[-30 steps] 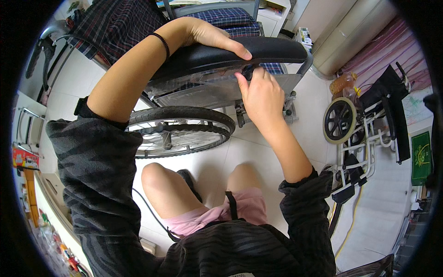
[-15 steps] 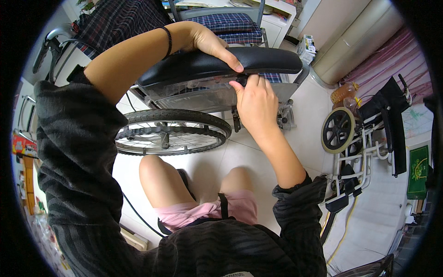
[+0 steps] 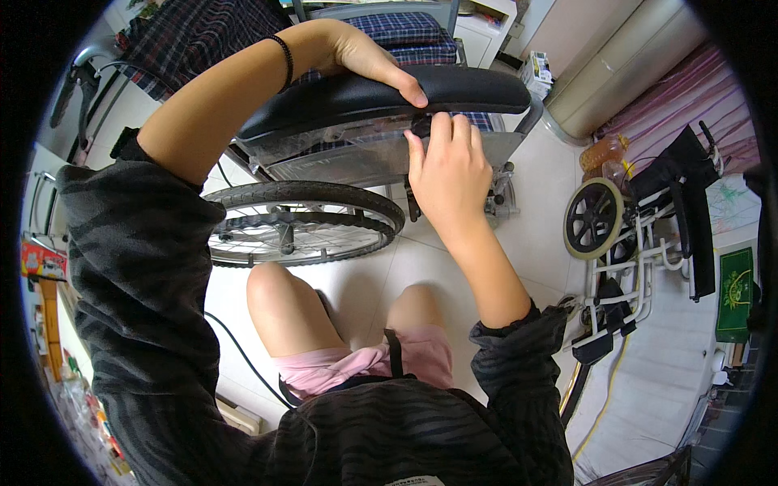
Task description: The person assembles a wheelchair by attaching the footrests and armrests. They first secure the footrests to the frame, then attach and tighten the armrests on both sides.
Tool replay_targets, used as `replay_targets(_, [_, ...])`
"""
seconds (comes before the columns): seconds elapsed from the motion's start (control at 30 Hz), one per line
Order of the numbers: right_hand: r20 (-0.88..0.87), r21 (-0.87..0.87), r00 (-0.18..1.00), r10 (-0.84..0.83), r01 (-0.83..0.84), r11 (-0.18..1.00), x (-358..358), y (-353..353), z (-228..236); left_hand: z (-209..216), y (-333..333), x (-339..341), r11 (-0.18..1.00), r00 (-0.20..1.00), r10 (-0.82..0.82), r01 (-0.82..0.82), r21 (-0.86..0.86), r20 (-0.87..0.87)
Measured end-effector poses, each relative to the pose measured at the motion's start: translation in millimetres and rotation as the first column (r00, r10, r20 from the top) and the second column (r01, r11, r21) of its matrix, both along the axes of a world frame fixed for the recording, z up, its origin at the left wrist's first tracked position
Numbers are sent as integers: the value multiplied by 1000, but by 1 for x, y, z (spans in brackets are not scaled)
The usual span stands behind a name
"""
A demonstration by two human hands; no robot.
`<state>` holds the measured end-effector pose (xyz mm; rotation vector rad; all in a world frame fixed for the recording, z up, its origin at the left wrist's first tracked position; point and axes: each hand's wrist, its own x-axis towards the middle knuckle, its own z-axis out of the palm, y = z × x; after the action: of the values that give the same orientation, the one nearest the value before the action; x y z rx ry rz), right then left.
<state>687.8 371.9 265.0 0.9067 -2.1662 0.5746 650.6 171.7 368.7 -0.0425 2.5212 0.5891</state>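
Note:
A wheelchair stands in front of me, its padded black armrest (image 3: 478, 89) running across the upper middle of the view. My left hand (image 3: 377, 65) is closed over the top of this armrest, thumb on the near side and the other fingers hidden behind it. Just below the pad, my right hand (image 3: 450, 170) has its fingers curled around a small black knob (image 3: 421, 125), partly covered by the hand. A translucent side panel (image 3: 324, 159) hangs beneath the armrest. The large spoked wheel (image 3: 365, 194) lies below the panel, near my knees.
Plaid cushions (image 3: 405, 28) rest on the wheelchair's seat. To the right stands a folded white-framed wheelchair (image 3: 640, 267) by a bottle of amber liquid (image 3: 604, 152) and a green box (image 3: 735, 296). A thick round column (image 3: 616, 65) rises behind. A black cable (image 3: 239, 348) crosses the floor at left.
The wheelchair and both hands sit slightly higher in the picture. My right thumb has shifted a little on the knob, and its fingers look slightly more spread. My left hand keeps its hold.

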Motion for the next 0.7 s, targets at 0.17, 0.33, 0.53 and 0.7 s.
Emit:
replay_targets(0.17, [-54,-58,994,93,-96,994,-4,5,-9,2,0,1,992,994,-42,30,123,96])
replay_targets(0.33, [14,-216,989,151,-144,966,-9,0,-18,-1,-3,-1,992,996,-42,32,122,76])
replay_targets(0.53, [-194,-230,960,201,-244,942,-10,0,-22,-2,-3,0,976,993,-87,67,208,86])
replay_targets(0.7, [-20,-336,985,173,-169,927,-11,-4,-22,0,-2,0,980,993,-114,109,164,21])
